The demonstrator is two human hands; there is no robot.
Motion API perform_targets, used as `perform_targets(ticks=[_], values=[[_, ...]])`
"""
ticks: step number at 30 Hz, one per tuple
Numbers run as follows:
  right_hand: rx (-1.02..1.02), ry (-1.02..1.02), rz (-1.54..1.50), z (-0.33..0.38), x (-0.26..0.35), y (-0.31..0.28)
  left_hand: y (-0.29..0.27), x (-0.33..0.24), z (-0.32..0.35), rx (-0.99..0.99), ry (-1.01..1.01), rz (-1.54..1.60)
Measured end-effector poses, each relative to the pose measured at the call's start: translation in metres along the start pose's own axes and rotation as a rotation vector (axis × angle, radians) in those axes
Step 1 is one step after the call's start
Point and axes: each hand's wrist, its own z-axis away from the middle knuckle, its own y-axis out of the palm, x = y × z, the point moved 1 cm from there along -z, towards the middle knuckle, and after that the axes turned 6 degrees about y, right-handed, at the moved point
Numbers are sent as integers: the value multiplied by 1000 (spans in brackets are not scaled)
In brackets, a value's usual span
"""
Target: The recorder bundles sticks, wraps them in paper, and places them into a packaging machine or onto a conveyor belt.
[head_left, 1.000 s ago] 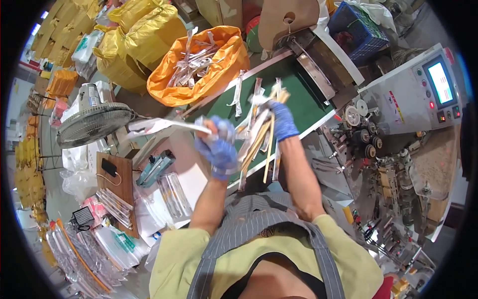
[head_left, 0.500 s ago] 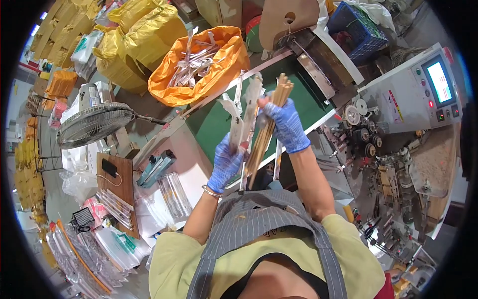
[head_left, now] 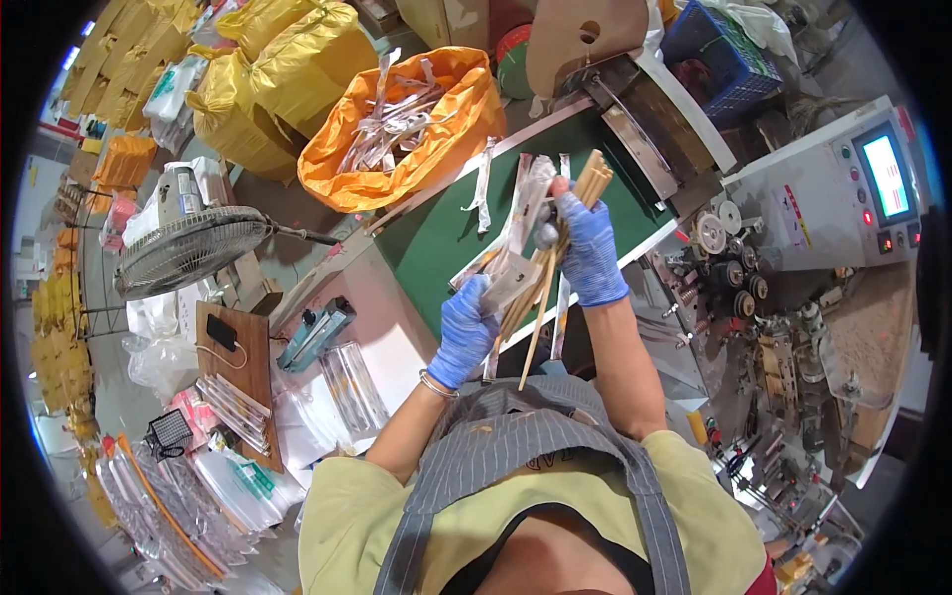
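From the head view we saw our left hand (head_left: 466,332), blue-gloved, with its grip clenched on the lower end of a bundle of wooden chopsticks (head_left: 543,266) and clear wrappers; our right hand (head_left: 589,250) grasped the bundle's upper part above the green conveyor belt (head_left: 436,233); an orange sack (head_left: 397,134) of wrapped pieces lay beyond.

a crowded packing workshop, seen from above

a green conveyor belt (head_left: 446,233) runs slantwise to a grey machine (head_left: 823,208) with a lit screen (head_left: 886,177). an orange sack (head_left: 397,129) of wrapped strips gapes beside yellow sacks (head_left: 268,69). a floor fan (head_left: 188,248) stands left; clear packets (head_left: 169,496) pile on the grey floor, and a blue crate (head_left: 724,40) sits behind.
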Motion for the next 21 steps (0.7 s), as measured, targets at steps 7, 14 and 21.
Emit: perform_targets(ticks=[7,14,21], values=[[-56,-152,240,-13,2,-2,-2,-2,-27,90,46,-81],[-308,-489,124,-48,31,-42,-11,49,-70,299,168,-347],[-731,-705,278,-103,47,-137,-79,226,-209,134,144,-921]])
